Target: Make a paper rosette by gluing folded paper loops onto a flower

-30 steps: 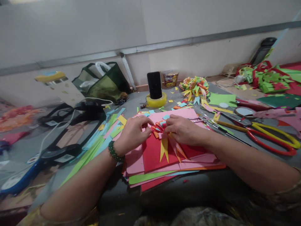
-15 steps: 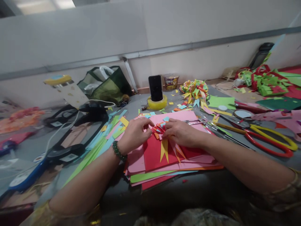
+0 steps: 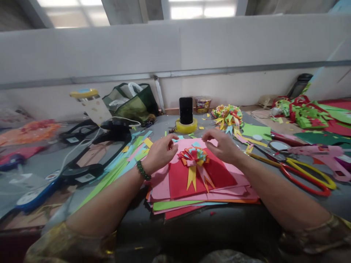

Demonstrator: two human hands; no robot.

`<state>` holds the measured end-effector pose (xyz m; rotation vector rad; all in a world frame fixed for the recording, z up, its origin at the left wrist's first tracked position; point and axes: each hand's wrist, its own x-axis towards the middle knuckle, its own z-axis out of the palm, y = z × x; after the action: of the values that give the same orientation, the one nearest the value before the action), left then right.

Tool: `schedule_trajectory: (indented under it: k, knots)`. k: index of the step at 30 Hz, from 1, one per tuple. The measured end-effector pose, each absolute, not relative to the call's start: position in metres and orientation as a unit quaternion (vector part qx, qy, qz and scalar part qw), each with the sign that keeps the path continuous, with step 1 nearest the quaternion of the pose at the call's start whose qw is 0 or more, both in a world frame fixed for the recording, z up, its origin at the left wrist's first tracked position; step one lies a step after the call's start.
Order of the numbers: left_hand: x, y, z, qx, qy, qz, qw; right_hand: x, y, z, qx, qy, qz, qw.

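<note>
A paper bow (image 3: 194,157) of red, yellow, blue, pink and orange loops, with yellow and pink forked tails, lies on a red paper sheet (image 3: 178,179). Under that sheet is a stack of coloured paper (image 3: 159,188), mostly pink on top. My left hand (image 3: 161,151) hovers at the bow's left, fingers curved, thumb and fingertips apart, nothing in them. To the bow's upper right, my right hand (image 3: 223,146) is raised clear of it, fingers bent and parted from the thumb, also holding nothing. A green bead bracelet (image 3: 143,170) circles my left wrist.
Large scissors (image 3: 305,177) and a pink glue gun (image 3: 320,151) lie at right. A phone (image 3: 185,109) stands in a yellow tape roll (image 3: 186,127) behind the stack. Paper strips (image 3: 115,173) and a power strip (image 3: 38,193) are at left. A finished-looking paper bow cluster (image 3: 227,115) sits behind.
My right hand has let go of the bow and moved up and right. The left hand has drawn slightly away. The bow now shows uncovered, and the camera view has tilted upward.
</note>
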<state>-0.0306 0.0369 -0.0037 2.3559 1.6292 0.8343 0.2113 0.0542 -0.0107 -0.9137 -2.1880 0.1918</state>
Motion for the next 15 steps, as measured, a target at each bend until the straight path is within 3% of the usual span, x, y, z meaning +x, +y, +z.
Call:
schedule_trajectory:
  k: [4,7,9,15]
  knots:
    - [-0.031,0.041,-0.005,0.765,0.568,0.281,0.113,0.210,0.055,-0.001,-0.544,-0.800,0.118,0.226]
    - [-0.030,0.044,-0.010,0.759,0.573,0.261,0.167,0.202,0.051,-0.002,-0.599,-0.778,0.140,0.130]
    - [-0.029,0.045,-0.014,0.753,0.565,0.258,0.215,0.198,0.052,-0.007,-0.600,-0.773,0.152,0.136]
    - [-0.026,0.043,-0.015,0.707,0.555,0.283,0.334,0.194,0.063,-0.028,-0.542,-0.724,0.297,0.307]
